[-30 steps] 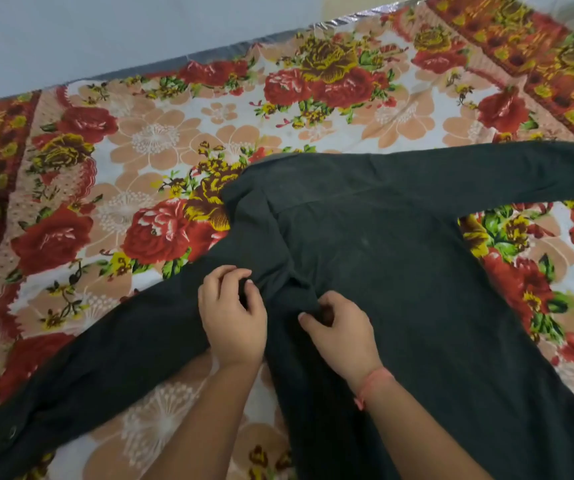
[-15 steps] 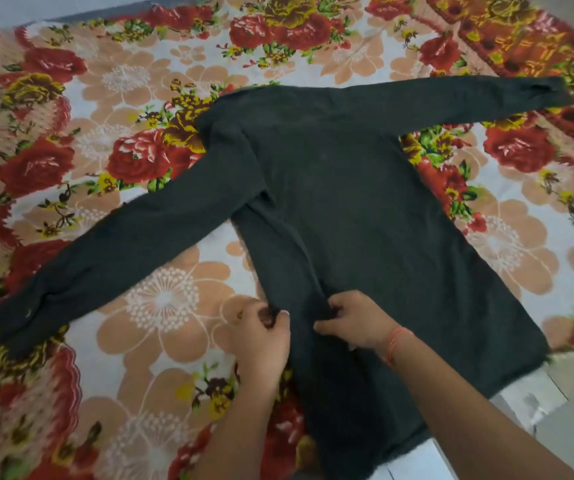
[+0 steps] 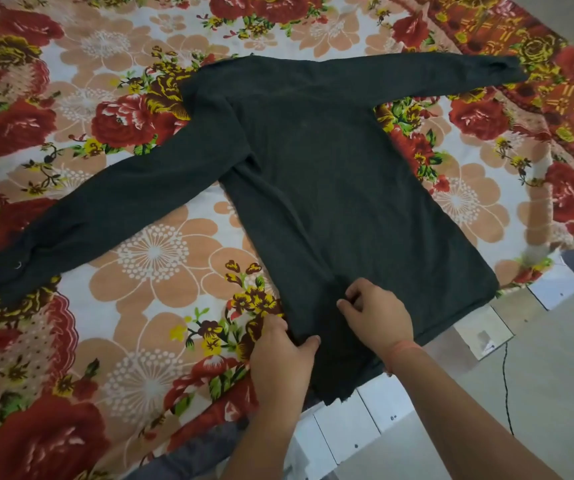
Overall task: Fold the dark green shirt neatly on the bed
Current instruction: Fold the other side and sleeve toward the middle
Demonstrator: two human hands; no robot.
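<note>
On floral bedsheet (image 3: 147, 258), hands pinch knit shirt (image 3: 330, 161).

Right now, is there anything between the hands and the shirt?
No. Both hands touch it already: the left hand pinches the shirt near its lower left edge, and the right hand presses on the cloth beside it. Nothing lies on it.

Plain dark green shirt (image 3: 330, 188) on a bedsheet (image 3: 140, 271) printed with red roses, peach and white blossoms, yellow flowers and green leaves on white, bordered in red, orange and yellow; orange-red thread (image 3: 403, 348) at the right wrist; pale grey floor (image 3: 555, 375).
</note>
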